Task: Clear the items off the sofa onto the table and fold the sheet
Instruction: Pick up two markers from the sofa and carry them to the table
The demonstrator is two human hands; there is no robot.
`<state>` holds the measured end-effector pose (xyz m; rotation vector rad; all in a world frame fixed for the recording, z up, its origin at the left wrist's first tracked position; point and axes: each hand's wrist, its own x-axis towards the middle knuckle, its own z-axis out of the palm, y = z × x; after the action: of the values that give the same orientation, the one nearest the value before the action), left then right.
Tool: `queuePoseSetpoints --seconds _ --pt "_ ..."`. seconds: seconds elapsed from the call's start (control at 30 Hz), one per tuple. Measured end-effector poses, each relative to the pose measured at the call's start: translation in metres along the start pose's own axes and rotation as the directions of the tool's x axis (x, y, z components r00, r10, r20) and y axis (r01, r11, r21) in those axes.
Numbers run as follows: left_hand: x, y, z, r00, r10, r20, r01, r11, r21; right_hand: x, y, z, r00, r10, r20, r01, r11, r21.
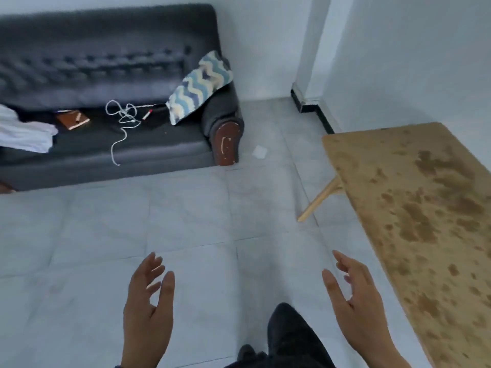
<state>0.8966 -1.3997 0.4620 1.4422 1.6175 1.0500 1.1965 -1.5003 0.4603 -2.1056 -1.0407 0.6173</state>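
Seemingly unlabelled, blurred notebook [73,119] lies on sofa [106,75].

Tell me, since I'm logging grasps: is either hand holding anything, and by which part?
Nothing is held. The left hand and right hand are both open and empty above the floor.

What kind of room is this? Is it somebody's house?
Probably a living room in a home, quite bare. A dark tufted sofa stands against the white wall, with a white cable and a wavy-patterned cloth on it. A low wooden table stands on the tiled floor nearby.
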Motion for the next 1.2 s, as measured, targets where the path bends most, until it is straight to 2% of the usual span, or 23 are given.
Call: queuePoseSetpoints --seconds 0.1,0.2,0.37,0.57,0.67,0.9,1.03,1.2 --pt "0.028 -0.028 -0.041 0.979 -0.092 -0.179 0.09 0.996 -0.023 0.037 -0.046 0.05 0.989 -0.078 0.123 0.078 0.997 0.003" --pt "0.058 -0.055 -0.064 0.941 -0.182 -0.285 0.176 0.983 -0.048 0.079 -0.087 0.109 0.963 -0.157 0.221 0.156 0.987 0.024" --pt "0.153 -0.085 -0.093 0.889 -0.276 -0.366 0.281 0.959 -0.042 0.168 -0.159 0.228 0.907 -0.262 0.331 0.253 0.965 0.07" --pt "0.298 -0.071 -0.144 0.876 -0.25 -0.413 0.287 0.958 0.027 0.278 -0.29 0.344 0.798 -0.392 0.458 0.387 0.915 0.11" --pt "0.356 -0.065 -0.172 0.855 -0.246 -0.457 0.286 0.958 0.02 0.319 -0.36 0.395 0.72 -0.468 0.512 0.48 0.869 0.121" --pt "0.487 -0.115 -0.235 0.742 -0.332 -0.583 0.343 0.934 -0.095 0.387 -0.489 0.536 0.584 -0.537 0.609 0.591 0.795 0.135" --pt "0.583 -0.163 -0.282 0.723 -0.369 -0.585 0.355 0.924 -0.143 0.421 -0.551 0.632 0.579 -0.54 0.611 0.611 0.784 0.114" --pt "0.725 -0.182 -0.36 0.789 -0.304 -0.533 0.326 0.944 -0.056 0.457 -0.643 0.717 0.622 -0.521 0.584 0.584 0.806 0.097"
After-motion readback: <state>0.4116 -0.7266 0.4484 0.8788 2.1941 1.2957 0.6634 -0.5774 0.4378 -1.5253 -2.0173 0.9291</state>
